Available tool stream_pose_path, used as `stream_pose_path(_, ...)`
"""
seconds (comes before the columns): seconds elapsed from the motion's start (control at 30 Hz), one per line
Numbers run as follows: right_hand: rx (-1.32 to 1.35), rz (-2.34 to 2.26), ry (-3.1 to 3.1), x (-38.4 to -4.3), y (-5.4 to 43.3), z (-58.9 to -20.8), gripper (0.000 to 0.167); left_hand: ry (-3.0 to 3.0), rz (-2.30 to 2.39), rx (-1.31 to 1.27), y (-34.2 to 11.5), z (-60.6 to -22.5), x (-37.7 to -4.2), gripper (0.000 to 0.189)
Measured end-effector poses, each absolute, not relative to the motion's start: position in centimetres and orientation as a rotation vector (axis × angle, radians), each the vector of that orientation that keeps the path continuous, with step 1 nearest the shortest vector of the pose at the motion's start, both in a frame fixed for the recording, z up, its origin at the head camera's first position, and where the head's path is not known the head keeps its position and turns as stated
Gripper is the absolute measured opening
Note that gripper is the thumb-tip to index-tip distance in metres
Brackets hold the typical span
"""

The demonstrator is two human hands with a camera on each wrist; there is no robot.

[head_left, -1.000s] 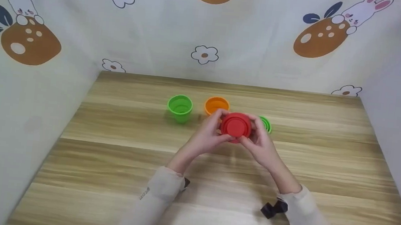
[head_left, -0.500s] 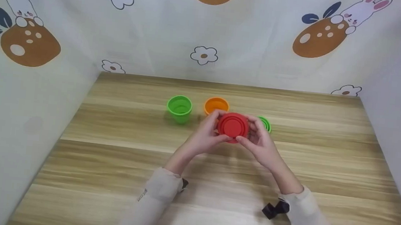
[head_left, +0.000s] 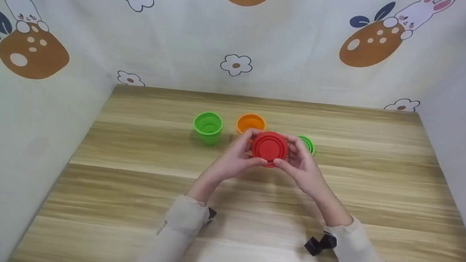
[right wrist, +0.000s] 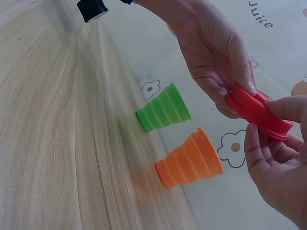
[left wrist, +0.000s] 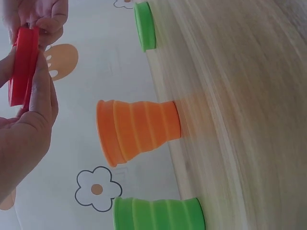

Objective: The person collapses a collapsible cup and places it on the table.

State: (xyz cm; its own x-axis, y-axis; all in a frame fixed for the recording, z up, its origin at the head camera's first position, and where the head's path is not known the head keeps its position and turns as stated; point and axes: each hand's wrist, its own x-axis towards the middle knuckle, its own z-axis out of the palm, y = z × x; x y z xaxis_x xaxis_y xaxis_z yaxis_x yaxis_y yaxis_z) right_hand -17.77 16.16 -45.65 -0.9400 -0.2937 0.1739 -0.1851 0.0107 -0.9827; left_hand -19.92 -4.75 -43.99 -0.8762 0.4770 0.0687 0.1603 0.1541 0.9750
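A red collapsible cup, folded flat into a ringed disc, is held up above the table between both hands. My left hand grips its left side, thumb at the near rim and fingers behind. From the right, my right hand pinches the same cup in a like way. The wrist views show the flattened cup edge-on, clear of the wood. Beyond the hands an orange collapsible cup stands extended, partly hidden by the left fingers. A flat green collapsible cup lies behind the right hand.
An extended green collapsible cup stands left of the orange one. The wood-grain table ends at a patterned backdrop behind and at the sides. Black wrist mounts sit at the sleeves.
Both hands, with the red cup, have shifted slightly to the left. The cup's flat face has tilted a little in the grip. The other cups stay where they were.
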Motion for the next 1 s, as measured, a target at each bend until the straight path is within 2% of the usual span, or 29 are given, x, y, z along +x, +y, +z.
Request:
stream_pose_path(0.5, -0.468, -2.108, 2.21, -17.87, 16.34, -45.74, 0.058, 2.153, 1.845, 0.625, -5.35, -43.88, -19.97, 0.043)
stream_pose_path(1.0, -0.437, -2.1, 2.236, -18.04, 16.65, -45.62, 0.048, 2.203, 1.882, 0.68, -5.37, -43.9, -20.01, 0.04)
